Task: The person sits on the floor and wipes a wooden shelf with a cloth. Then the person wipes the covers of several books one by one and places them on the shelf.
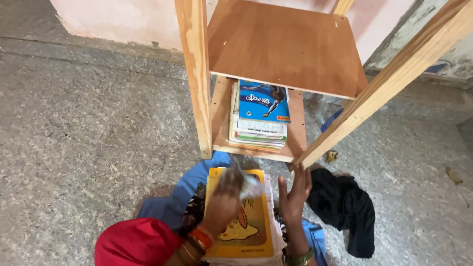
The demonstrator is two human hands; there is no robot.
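a stack of thin books topped by a blue-covered one [261, 116] already lay on the lower board of the bare wooden shelf unit [197, 79], toward its front edge. the upper board held nothing. the left hand [227, 189], blurred, pressed a pale cloth [251, 186] on the yellow-covered book [244, 231] in the lap; the right hand [294, 192] rested open-palmed against that pile's right edge, gripping nothing.

Left hand [224, 194] rests on a yellow book [246, 231] (motion-blurred), right hand [294, 193] steadying the stack's edge.
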